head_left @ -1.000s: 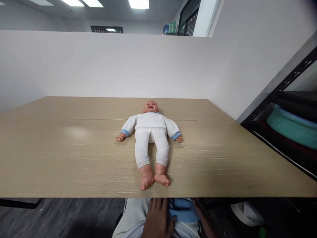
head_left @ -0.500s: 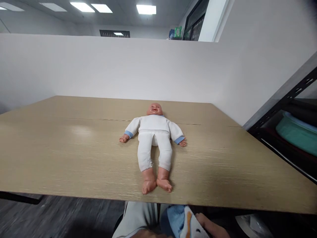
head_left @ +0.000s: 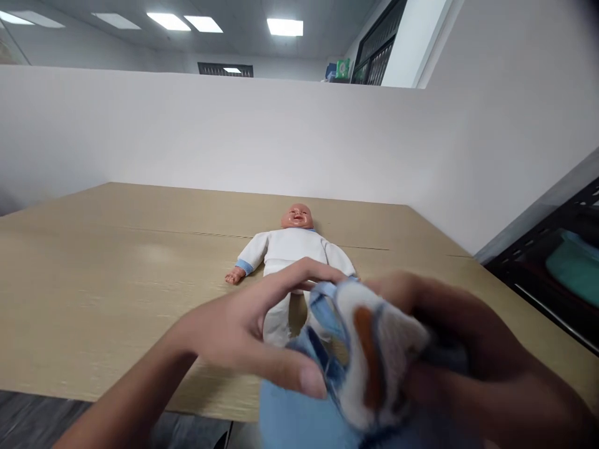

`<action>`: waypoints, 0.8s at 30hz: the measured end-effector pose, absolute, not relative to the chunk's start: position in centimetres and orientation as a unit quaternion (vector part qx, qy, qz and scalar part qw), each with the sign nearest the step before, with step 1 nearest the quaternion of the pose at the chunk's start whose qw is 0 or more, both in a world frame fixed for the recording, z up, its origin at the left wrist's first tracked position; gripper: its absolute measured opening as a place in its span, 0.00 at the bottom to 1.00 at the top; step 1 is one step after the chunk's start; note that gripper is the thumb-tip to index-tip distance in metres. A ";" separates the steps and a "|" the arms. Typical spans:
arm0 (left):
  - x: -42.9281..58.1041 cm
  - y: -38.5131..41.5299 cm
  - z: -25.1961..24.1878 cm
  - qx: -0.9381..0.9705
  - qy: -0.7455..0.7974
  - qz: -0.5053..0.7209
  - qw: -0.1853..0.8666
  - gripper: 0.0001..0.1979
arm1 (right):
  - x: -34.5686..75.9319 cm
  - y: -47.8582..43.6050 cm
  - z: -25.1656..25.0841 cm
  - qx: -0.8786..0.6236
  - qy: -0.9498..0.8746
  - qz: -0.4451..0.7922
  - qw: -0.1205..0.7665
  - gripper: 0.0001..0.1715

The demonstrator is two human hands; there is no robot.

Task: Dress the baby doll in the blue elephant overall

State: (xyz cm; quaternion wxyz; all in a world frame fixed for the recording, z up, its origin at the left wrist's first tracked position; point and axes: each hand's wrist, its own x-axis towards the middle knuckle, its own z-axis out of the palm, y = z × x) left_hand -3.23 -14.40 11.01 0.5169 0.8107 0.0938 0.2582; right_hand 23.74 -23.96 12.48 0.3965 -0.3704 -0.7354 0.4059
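A baby doll (head_left: pixel 286 249) in a white suit with blue cuffs lies face up on the wooden table (head_left: pixel 116 280), head away from me. Both my hands are raised over the table's near edge, in front of the doll's legs. My left hand (head_left: pixel 243 330) pinches the edge of a small blue and white cloth item (head_left: pixel 355 368) with an orange mark on it. My right hand (head_left: pixel 468 355) grips the same item from the right, blurred by motion. The doll's legs and feet are hidden behind my hands.
A white partition wall (head_left: pixel 187 131) runs along the table's far and right sides. A black metal shelf (head_left: pixel 552 262) stands at the right with a teal tub (head_left: pixel 575 265) on it. Grey floor shows at the lower left.
My hands came up from my lap below the table edge, carrying the blue and white cloth item over the near edge. The doll has not moved; the view shifted slightly.
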 end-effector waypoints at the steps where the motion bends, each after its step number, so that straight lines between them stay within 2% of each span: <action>1: -3.0 -13.0 11.4 0.814 0.068 0.250 0.520 0.29 | 23.5 -22.2 13.6 -0.324 -0.747 0.437 0.383 0.07; 3: -2.5 -10.6 11.9 0.818 0.034 0.240 0.522 0.16 | 23.1 -19.3 15.4 -0.289 -0.766 0.442 0.366 0.05; 7: -2.1 -7.7 12.9 0.829 0.040 0.242 0.502 0.11 | 23.2 -15.7 16.7 -0.347 -0.774 0.384 0.365 0.08; 12: -1.2 -5.9 13.9 0.853 0.064 0.302 0.420 0.08 | 24.2 -13.0 15.9 -0.411 -0.763 0.362 0.343 0.14; 18: -1.2 -3.3 13.6 0.821 0.050 0.366 0.435 0.14 | 27.8 -10.6 14.4 -0.428 -0.724 0.416 0.345 0.18; 22: -1.9 -2.2 13.9 0.810 0.081 0.344 0.468 0.12 | 28.5 -10.5 14.1 -0.438 -0.670 0.406 0.441 0.21; 24: -2.2 -2.1 14.2 0.827 0.095 0.309 0.460 0.16 | 28.0 -10.6 13.9 -0.431 -0.643 0.381 0.505 0.22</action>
